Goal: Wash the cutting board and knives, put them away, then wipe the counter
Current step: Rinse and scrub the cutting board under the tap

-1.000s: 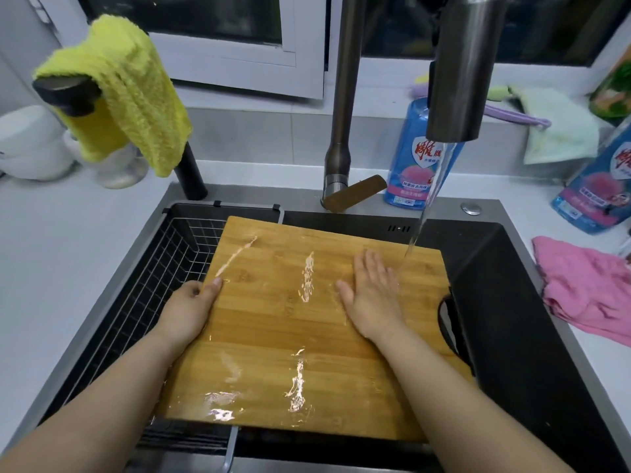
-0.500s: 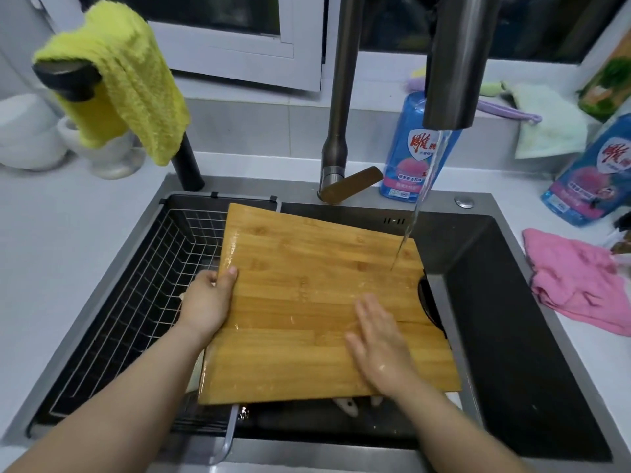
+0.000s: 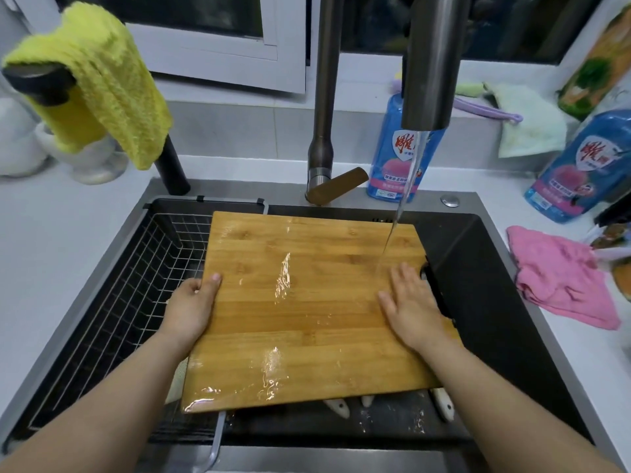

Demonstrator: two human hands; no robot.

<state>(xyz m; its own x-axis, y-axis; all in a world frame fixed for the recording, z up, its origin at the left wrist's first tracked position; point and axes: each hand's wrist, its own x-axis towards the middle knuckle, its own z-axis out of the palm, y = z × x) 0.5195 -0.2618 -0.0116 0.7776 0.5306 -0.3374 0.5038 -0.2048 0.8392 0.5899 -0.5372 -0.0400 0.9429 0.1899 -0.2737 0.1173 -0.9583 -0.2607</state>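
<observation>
Within the last half second the right hand (image 3: 413, 308) has slid from the near middle of the cutting board (image 3: 307, 302) to its right edge, where the stream (image 3: 403, 199) from the faucet (image 3: 430, 63) lands. Its fingers lie flat and straight on the wet wood. The left hand (image 3: 191, 308) grips the left edge, thumb on top. The board spans the sink (image 3: 495, 302) above white knife handles (image 3: 338, 407), so rinsing seems unfinished. A pink cloth (image 3: 560, 278) lies on the right bench (image 3: 580, 353), and a yellow cloth (image 3: 102, 73) hangs far left.

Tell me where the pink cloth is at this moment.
In the head view the pink cloth lies crumpled on the white counter to the right of the sink, in front of the right-hand blue bottle.
</observation>
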